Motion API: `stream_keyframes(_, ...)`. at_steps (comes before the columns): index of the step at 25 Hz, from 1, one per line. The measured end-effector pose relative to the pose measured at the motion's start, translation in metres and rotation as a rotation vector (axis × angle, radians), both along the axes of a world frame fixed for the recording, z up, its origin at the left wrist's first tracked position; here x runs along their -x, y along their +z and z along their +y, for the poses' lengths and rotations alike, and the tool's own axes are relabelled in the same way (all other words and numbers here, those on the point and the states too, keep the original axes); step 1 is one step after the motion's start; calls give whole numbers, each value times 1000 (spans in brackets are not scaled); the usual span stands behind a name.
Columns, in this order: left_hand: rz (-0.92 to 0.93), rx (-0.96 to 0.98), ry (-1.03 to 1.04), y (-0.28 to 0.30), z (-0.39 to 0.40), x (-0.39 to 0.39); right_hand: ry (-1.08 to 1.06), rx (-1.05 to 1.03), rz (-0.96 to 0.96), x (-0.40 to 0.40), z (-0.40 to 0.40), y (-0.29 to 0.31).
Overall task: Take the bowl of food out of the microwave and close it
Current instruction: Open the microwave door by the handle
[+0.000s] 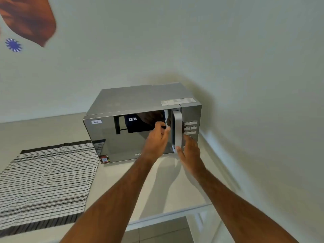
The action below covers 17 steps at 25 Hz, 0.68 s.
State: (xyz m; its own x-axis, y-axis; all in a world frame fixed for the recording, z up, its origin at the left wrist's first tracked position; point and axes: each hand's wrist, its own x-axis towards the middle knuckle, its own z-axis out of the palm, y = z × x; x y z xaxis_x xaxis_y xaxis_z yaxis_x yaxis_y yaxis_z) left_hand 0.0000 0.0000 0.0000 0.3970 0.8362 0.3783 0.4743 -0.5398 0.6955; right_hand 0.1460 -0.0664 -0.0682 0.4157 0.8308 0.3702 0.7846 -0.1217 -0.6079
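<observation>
While the microwave [140, 123] is sitting mid-frame with its mirrored door [129, 137] shut, the bowl is staying hidden behind it, so nothing of the food is showing. Running upright along the door's right edge is the handle [177, 130], its long axis vertical. The left hand [157, 139] is curling its fingers just left of the handle's upper half, seemingly closing on it, though contact is blurred. The right hand [190, 151] is lying loosely spread, thumb touching the handle's lower end, palm beside the buttons [190, 128]. Both are equally near; a pull toward the lower frame looks due. A striped cloth [45, 183] is lying at lower left on the counter [166, 186].
</observation>
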Motion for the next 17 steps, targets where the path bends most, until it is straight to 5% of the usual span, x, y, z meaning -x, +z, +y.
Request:
stream_keyframes(8, -226, 244, -65, 6, 11, -54, 139, 74, 338, -12, 21, -7)
stream_keyframes(17, -180, 186, -25, 5, 11, -58, 138, 49, 336, -29, 30, -10)
